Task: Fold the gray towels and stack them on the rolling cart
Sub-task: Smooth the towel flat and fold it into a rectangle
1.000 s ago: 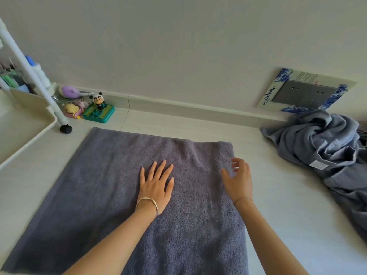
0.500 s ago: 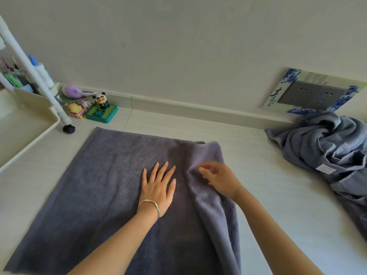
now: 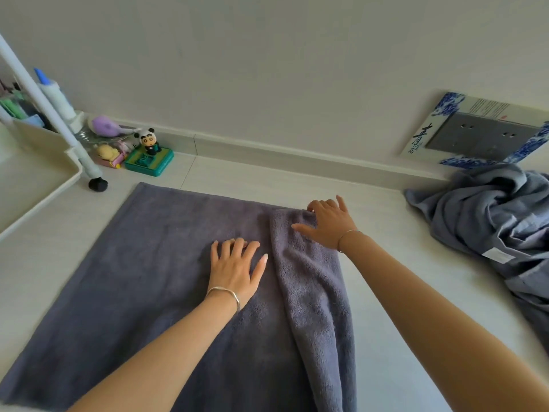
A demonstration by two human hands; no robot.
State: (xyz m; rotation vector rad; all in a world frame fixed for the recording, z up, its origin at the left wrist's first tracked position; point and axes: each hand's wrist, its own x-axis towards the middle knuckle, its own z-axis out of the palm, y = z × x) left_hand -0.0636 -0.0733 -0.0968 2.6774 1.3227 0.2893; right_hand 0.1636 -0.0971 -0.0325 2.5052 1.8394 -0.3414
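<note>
- Head view: gray towel [image 3: 133, 278] lies spread on the floor [image 3: 386, 233] under both hands. Its right edge is turned over in a long strip.
- Left hand [image 3: 234, 269]: palm down on the towel just left of the strip, fingertips slightly bent, grasping nothing.
- Right hand [image 3: 329, 224]: on the strip's far corner, thumb spread. Cannot tell whether the fingertips hook the edge.
- Crumpled towel [image 3: 490, 221]: well right of the right hand.
- Rolling cart [image 3: 44, 200]: far left of the left hand.
</note>
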